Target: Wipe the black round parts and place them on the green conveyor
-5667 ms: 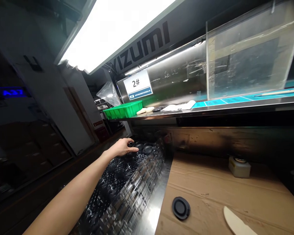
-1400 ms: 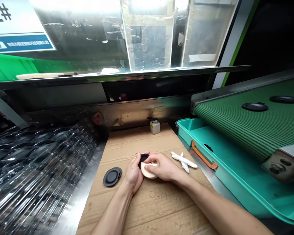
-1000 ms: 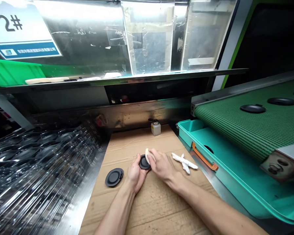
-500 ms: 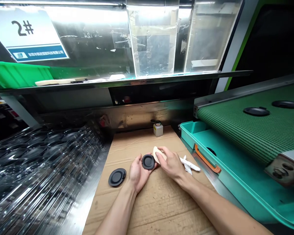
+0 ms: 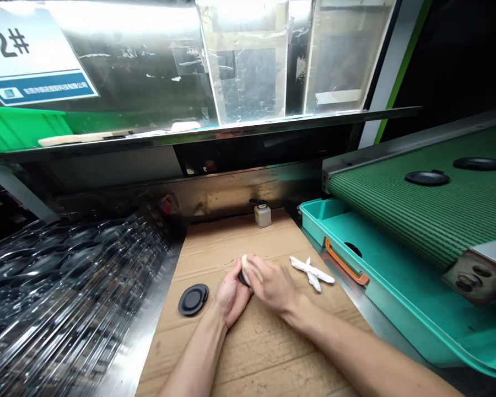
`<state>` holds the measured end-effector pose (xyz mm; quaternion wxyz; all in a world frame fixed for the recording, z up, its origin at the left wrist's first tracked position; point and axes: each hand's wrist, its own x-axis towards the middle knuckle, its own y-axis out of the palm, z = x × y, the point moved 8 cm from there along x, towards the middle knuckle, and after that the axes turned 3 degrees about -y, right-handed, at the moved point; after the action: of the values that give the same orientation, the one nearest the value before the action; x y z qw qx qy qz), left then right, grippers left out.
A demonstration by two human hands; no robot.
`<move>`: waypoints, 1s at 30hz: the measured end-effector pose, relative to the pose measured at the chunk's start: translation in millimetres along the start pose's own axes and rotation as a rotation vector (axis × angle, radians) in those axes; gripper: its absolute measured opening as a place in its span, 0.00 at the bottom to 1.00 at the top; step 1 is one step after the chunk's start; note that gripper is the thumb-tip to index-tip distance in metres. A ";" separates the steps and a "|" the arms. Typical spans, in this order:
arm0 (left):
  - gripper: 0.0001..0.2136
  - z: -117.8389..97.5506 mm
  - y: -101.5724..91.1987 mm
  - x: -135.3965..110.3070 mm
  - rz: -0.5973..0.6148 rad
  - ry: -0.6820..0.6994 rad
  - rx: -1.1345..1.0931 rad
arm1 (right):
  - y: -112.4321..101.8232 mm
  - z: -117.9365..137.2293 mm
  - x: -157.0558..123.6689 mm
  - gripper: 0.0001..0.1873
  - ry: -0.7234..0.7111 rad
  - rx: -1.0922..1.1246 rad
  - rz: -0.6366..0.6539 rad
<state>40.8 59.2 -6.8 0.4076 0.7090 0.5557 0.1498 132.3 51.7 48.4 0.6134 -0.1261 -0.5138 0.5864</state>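
Note:
My left hand [image 5: 232, 298] holds a small round black plastic part [image 5: 242, 278] in its palm and fingers, above the cardboard. Pinched in my right hand [image 5: 275, 284] is a cream-coloured pad [image 5: 245, 263], which lies over the black part and hides most of it. I cannot tell how firmly the two touch. Left of my left hand, a larger black round plastic part [image 5: 192, 299] with a small tab lies flat on the cardboard sheet [image 5: 248, 353]. To the right of my right hand is a white twisted cloth [image 5: 313, 272].
A small square bottle [image 5: 263, 215] stands at the cardboard's far edge. Clear moulded trays [image 5: 66, 286] with black parts fill the left. On the right, a green conveyor belt [image 5: 405, 215] carries several black parts above a teal bin [image 5: 397, 309]. A metal shelf [image 5: 240, 130] crosses behind.
My right hand has moved left, bringing the cream pad from beside the small black part onto it. The white cloth is now more fully uncovered. The whole view has shifted slightly.

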 end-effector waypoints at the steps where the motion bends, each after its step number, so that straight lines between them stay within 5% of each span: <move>1: 0.12 -0.6 -1.4 0.5 -0.010 0.006 -0.008 | 1.0 0.8 -1.3 0.18 0.000 0.009 0.023; 5: 0.13 -2.8 -7.1 2.2 -0.047 0.027 -0.018 | -6.1 -13.1 -4.9 0.15 0.147 0.110 0.028; 12: 0.13 -2.9 -9.2 0.9 -0.090 0.078 0.050 | 5.3 -19.1 -1.5 0.13 0.184 0.532 0.082; 16: 0.15 -0.6 -10.7 -1.2 -0.118 0.055 0.075 | 21.2 -17.2 -2.2 0.11 0.167 0.643 0.288; 18: 0.14 -0.9 -10.8 -0.9 -0.116 0.065 0.069 | 17.4 -21.6 -3.0 0.11 0.160 0.552 0.333; 22: 0.12 1.2 -7.4 2.1 -0.059 0.067 0.059 | -10.2 -25.4 -0.8 0.17 0.169 0.250 0.107; 30: 0.14 3.0 -12.7 3.4 -0.102 0.025 0.039 | -1.9 -12.0 -0.7 0.23 0.196 -0.183 0.100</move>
<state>35.4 61.7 -19.0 0.3937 0.6856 0.5991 0.1268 142.9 56.0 44.2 0.6165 -0.2636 -0.4958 0.5520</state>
